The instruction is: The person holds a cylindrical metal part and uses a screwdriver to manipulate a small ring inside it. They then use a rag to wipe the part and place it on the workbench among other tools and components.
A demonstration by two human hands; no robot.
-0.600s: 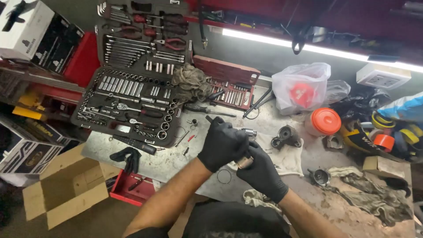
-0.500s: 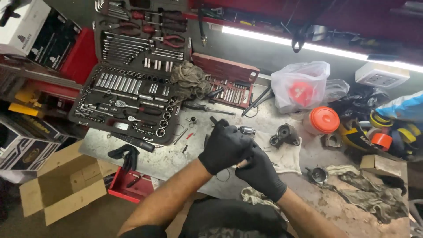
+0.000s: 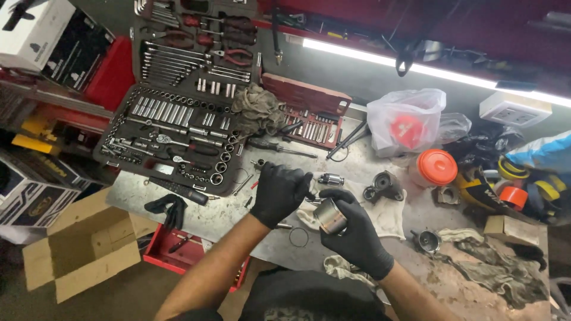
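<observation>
Hands parted; right hand (image 3: 355, 238) grips perhaps a steel sleeve (image 3: 329, 215) over workbench (image 3: 220, 208).

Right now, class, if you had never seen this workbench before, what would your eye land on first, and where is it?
First, the two black-gloved hands at centre: the right hand holds a shiny metal cylinder, the left hand beside it. Next, the big open socket set at upper left, then the orange lid at right.
</observation>
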